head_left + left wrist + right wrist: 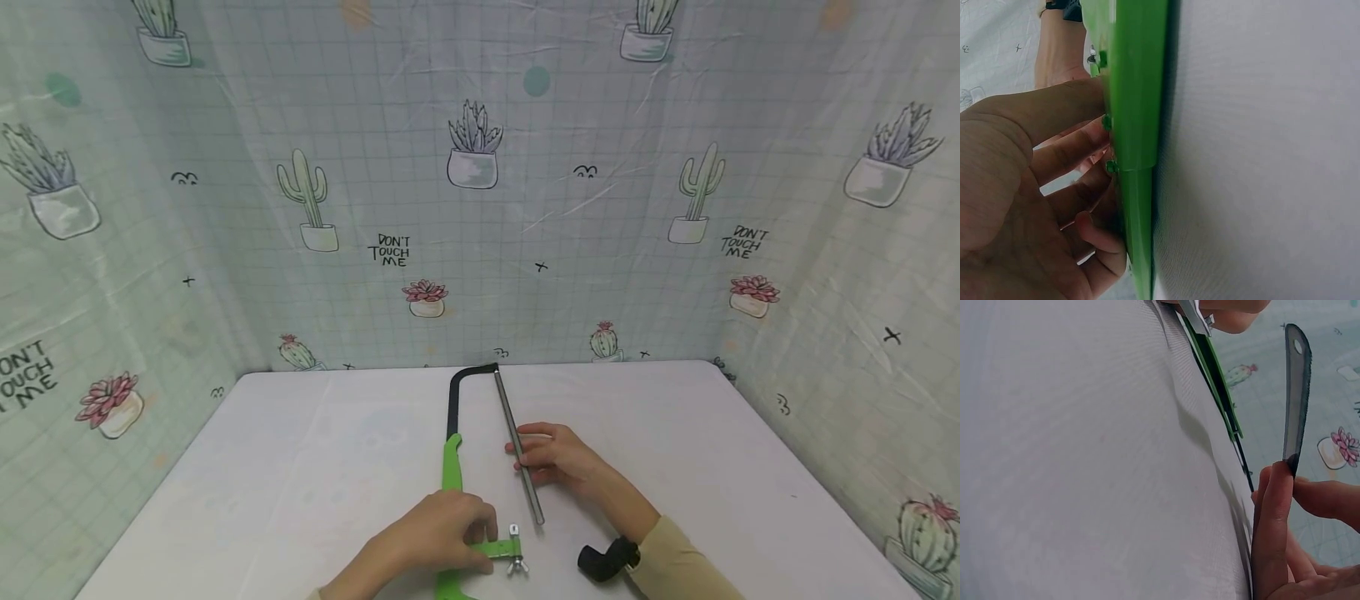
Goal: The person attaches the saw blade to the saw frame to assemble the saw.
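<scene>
A hacksaw frame [452, 467], green with a black bow, lies on the white table. My left hand [448, 530] grips its green part close to the near blade holder, where a metal pin and wing nut [517, 566] stick out. In the left wrist view, thumb and fingers lie against the green frame [1138, 112]. My right hand [562, 460] pinches a grey hacksaw blade [532, 497] partway along its length. The blade's far end meets the tip of the black bow, while its near end stands free beside the pin. A hole and fine teeth show on the blade [1296, 400].
The white table [315, 467] runs back to a curtain [540, 217] printed with cactus drawings, which also hangs along both sides. A black wrist camera [606, 560] is strapped on the right wrist, below a beige sleeve [678, 562].
</scene>
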A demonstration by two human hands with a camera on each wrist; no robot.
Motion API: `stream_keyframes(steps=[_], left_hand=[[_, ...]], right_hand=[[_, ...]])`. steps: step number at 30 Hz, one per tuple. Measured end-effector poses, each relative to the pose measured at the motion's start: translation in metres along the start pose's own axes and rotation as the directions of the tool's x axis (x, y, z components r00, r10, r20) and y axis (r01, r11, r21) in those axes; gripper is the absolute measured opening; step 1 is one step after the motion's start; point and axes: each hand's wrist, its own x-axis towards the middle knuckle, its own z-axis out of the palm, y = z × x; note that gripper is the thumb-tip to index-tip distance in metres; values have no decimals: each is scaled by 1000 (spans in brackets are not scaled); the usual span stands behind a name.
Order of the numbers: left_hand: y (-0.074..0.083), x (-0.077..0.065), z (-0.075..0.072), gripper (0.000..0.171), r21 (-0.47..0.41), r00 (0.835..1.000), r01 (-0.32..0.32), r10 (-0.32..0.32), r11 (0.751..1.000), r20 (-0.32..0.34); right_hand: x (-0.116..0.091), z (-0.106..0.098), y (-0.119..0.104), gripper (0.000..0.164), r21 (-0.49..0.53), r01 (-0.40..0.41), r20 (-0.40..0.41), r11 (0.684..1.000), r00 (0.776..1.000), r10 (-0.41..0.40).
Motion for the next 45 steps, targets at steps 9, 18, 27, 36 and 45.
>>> stream_keyframes(steps=[9,18,27,36,45], left_hand=[[-1,-2,3,21,2,1000,-13,13,1000,-11],[-2,-1,2,21,-13,1000,-11,11,1000,-2],[-1,-2,3,22,-1,1000,-14,14,1000,-6],[0,-1,1,21,-2,1000,-8,8,1000,-7],[-1,-1,1,21,-12,1000,-8,8,1000,-1]], right_hand=[[0,1,4,66,27,4,-2,1000,1000,-4],[-1,2,2,66,24,9,3,1000,1000,-9],[-4,4,0,65,37,18,36,999,999,-20],[-2,5,-4,61,43,7,25,999,1000,-8],[-4,8,-3,69,21,-18,22,1000,1000,17]])
